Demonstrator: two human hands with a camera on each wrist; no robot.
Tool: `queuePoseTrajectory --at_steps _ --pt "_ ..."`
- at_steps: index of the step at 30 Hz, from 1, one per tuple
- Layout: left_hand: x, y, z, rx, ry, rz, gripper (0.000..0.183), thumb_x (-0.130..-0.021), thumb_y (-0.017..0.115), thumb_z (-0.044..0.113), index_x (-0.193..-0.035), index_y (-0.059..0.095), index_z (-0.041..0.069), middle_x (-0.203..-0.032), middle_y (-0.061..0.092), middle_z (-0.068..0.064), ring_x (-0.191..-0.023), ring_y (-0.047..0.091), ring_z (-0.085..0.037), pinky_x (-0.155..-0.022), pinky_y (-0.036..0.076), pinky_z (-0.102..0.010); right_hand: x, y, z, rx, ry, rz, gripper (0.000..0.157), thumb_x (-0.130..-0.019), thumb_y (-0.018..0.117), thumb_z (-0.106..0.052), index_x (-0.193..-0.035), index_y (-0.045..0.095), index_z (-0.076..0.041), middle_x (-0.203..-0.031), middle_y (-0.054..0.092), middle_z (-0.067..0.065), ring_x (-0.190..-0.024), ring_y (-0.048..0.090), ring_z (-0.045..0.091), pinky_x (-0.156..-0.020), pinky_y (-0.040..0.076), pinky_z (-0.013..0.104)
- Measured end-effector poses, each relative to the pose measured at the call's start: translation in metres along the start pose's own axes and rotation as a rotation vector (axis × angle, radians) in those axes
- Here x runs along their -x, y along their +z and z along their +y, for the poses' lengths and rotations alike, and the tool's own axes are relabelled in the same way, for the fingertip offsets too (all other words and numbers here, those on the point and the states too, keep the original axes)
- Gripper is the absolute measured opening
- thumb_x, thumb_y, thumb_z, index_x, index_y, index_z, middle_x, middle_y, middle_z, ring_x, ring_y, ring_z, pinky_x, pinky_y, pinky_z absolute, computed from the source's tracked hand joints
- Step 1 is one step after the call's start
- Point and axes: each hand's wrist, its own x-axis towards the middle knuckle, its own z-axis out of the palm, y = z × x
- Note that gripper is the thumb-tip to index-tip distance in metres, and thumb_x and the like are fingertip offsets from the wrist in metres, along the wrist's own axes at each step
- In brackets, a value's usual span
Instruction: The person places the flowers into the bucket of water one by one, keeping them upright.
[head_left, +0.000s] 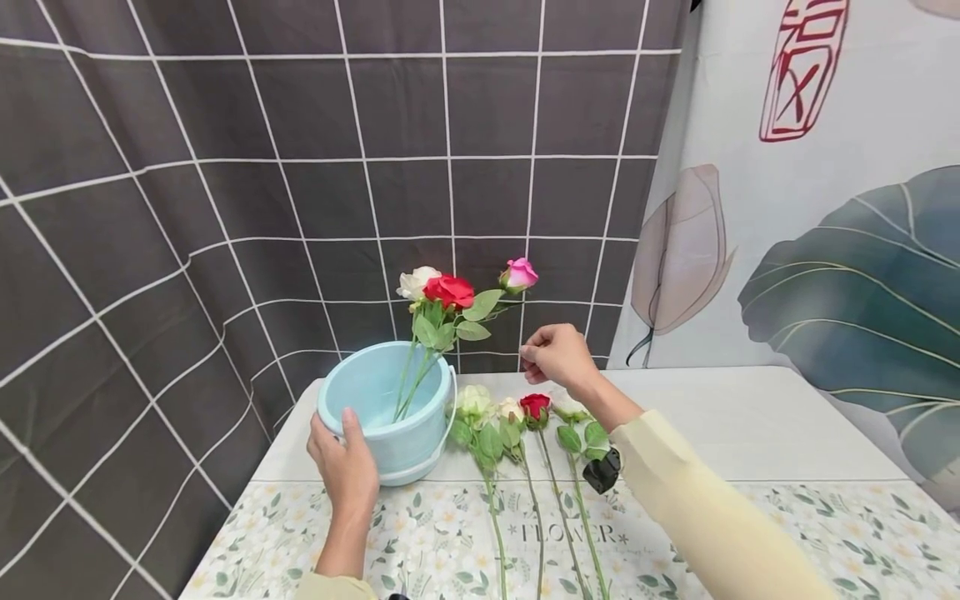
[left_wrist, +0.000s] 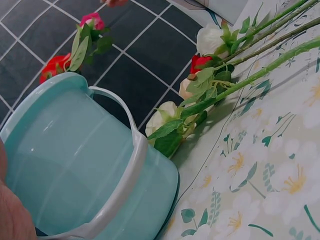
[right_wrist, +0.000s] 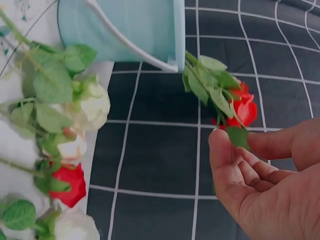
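Observation:
My left hand (head_left: 347,467) holds the side of a light blue bucket (head_left: 408,446), thumb near its rim. A white rose (head_left: 418,283), a red rose (head_left: 450,291) and a pink rose (head_left: 519,274) lean out of the bucket to the right. My right hand (head_left: 558,354) hovers right of the bucket, beyond the laid-out roses. Its fingers are loosely bent, with a gap between thumb and forefinger in the right wrist view and nothing held. Behind that gap a green leaf (right_wrist: 238,136) shows. The left hand's fingers are mostly out of the left wrist view.
On the table lie a greenish-white rose (head_left: 474,401), a cream rose (head_left: 510,409), a red rose (head_left: 535,407) and a white rose (right_wrist: 76,229), stems toward me. A white handle (head_left: 452,408) hangs on the bucket. Behind the table hangs a dark grid-patterned cloth (head_left: 390,200).

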Motion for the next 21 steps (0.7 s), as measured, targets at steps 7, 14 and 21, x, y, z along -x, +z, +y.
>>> queuePoseTrajectory --at_steps 7,14,21 --pt "0.000 -0.001 0.000 0.011 0.009 -0.003 0.075 -0.099 0.025 0.059 -0.156 -0.001 0.018 -0.157 0.004 -0.017 -0.142 0.014 -0.046 -0.113 0.012 -0.061 0.010 -0.014 0.011 0.066 0.053 0.008 0.012 -0.092 0.063 -0.002 -0.088 0.063 0.009 -0.071 0.064 0.017 -0.054 0.064 0.015 -0.057 0.059 0.032" --pt "0.000 -0.001 0.001 0.007 0.000 -0.002 0.076 -0.098 0.025 0.060 -0.156 -0.001 0.018 -0.157 0.004 -0.017 -0.142 0.013 -0.046 -0.114 0.011 -0.060 0.023 -0.024 0.022 0.127 0.080 -0.032 0.013 -0.091 0.062 0.000 -0.086 0.062 0.012 -0.068 0.064 0.012 -0.056 0.065 0.016 -0.059 0.059 0.033" --pt "0.001 -0.001 0.001 0.003 0.000 0.000 0.076 -0.098 0.025 0.060 -0.156 -0.001 0.018 -0.157 0.004 -0.017 -0.142 0.014 -0.046 -0.114 0.012 -0.061 0.037 -0.033 0.035 0.156 0.110 -0.049 0.012 -0.090 0.062 0.003 -0.081 0.062 0.010 -0.069 0.063 0.013 -0.060 0.065 0.021 -0.059 0.059 0.032"
